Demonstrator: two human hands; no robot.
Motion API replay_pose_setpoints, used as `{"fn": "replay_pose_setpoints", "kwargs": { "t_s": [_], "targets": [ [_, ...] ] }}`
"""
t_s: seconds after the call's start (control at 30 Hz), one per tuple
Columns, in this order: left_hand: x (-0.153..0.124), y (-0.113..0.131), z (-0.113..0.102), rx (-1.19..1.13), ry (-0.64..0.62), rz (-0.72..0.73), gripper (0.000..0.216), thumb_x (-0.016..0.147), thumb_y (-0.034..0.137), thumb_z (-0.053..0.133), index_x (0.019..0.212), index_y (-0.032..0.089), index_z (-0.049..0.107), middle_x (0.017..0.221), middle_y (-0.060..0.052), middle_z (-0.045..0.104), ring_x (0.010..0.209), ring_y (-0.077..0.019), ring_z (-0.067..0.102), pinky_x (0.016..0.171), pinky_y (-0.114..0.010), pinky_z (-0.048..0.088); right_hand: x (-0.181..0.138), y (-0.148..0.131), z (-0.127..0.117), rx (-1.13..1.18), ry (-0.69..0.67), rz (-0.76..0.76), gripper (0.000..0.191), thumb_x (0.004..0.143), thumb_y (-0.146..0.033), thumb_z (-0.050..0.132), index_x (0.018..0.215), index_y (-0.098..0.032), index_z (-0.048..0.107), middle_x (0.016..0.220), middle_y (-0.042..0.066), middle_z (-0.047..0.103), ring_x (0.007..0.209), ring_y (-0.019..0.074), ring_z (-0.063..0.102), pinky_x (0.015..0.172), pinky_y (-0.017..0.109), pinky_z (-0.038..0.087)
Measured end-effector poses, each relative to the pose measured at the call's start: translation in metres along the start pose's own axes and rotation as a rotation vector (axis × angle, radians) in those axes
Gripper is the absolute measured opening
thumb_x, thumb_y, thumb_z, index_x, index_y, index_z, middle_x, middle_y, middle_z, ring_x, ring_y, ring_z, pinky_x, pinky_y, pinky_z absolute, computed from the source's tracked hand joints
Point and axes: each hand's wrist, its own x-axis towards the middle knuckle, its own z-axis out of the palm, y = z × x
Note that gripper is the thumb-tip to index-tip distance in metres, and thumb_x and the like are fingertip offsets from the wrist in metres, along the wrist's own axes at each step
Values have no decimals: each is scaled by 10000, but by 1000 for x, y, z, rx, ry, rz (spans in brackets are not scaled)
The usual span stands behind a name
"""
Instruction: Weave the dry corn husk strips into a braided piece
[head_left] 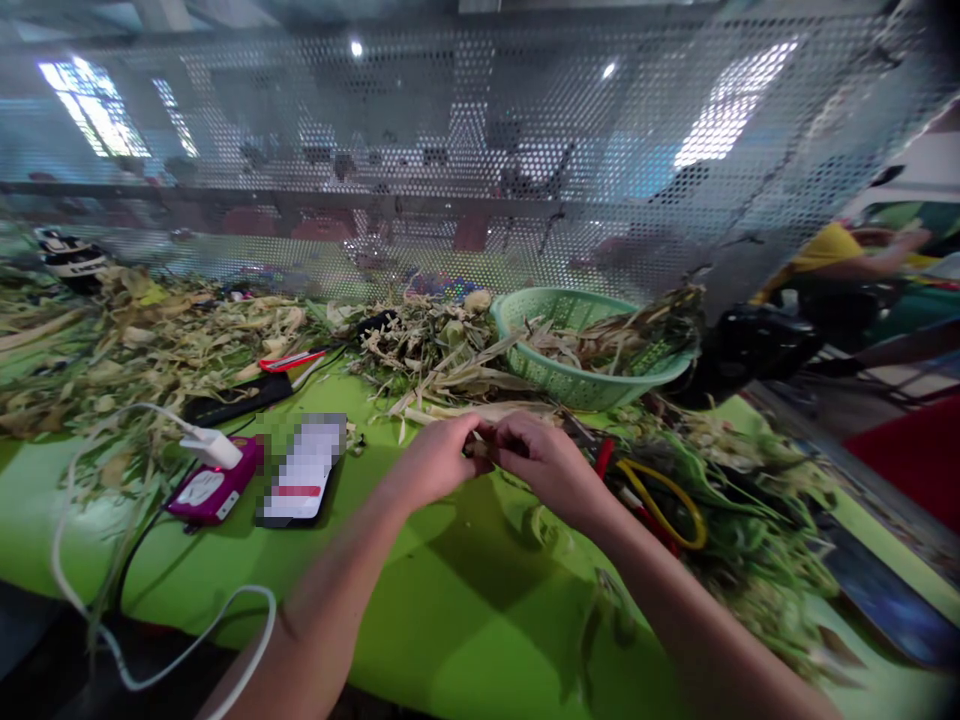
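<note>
My left hand (441,456) and my right hand (546,468) meet over the middle of the green tabletop (450,620). The fingers of both are closed and pressed together at the tips; what they pinch is small and mostly hidden. Dry, pale plant leaves (480,372) lie just beyond my fingers. A light green plastic basket (600,388), partly filled with dried stalks (592,345), stands behind my right hand. Near my right wrist is a tool with yellow loop handles (694,510), beside a red handle (604,457).
Left of my hands lie a phone (304,475) and a magenta box (214,490) with a white plug and cable (56,520). Plant scraps (150,350) cover the far left; green leaves (739,500) heap at right. A perforated metal screen (420,130) rises behind. Another person's yellow sleeve (829,252) shows at right.
</note>
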Motion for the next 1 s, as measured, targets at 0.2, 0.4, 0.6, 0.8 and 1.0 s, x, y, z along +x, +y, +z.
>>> {"fn": "replay_pose_setpoints", "kwargs": {
  "t_s": [0.2, 0.4, 0.6, 0.8, 1.0],
  "targets": [
    [0, -3, 1, -19, 12, -6, 250, 728, 249, 637, 973, 211, 602, 921, -30, 705, 799, -187, 639, 678, -261, 453, -4, -10, 4, -259, 139, -116, 80, 771, -117, 494, 757, -193, 514, 819, 48, 557, 709, 163, 526, 654, 260, 383],
    [0, -3, 2, -58, 2, -34, 256, 725, 269, 637, 970, 209, 591, 941, -33, 702, 803, -179, 641, 686, -254, 461, -5, -11, 3, -308, 86, -105, 60, 796, -138, 491, 771, -189, 511, 831, 48, 557, 704, 159, 538, 659, 257, 393],
    [-2, 3, 3, 58, 6, -34, 238, 732, 247, 631, 956, 203, 565, 920, -42, 699, 807, -199, 643, 674, -270, 452, -4, -7, 2, -253, -12, -77, 105, 738, -93, 507, 736, -195, 483, 841, 42, 558, 734, 160, 539, 671, 257, 394],
    [-1, 2, 1, 40, 12, -40, 251, 730, 242, 637, 960, 210, 540, 918, -37, 686, 812, -200, 635, 687, -276, 452, -1, -6, 1, -76, 19, -94, 96, 777, -110, 510, 743, -199, 500, 844, 40, 565, 763, 167, 534, 683, 268, 402],
    [0, -2, 1, -75, 46, -56, 297, 706, 267, 668, 960, 217, 523, 900, -21, 667, 790, -180, 619, 676, -268, 452, 1, -4, 0, -7, 67, -99, 69, 825, -152, 521, 778, -196, 546, 821, 40, 575, 770, 176, 542, 697, 285, 404]
  ]
}}
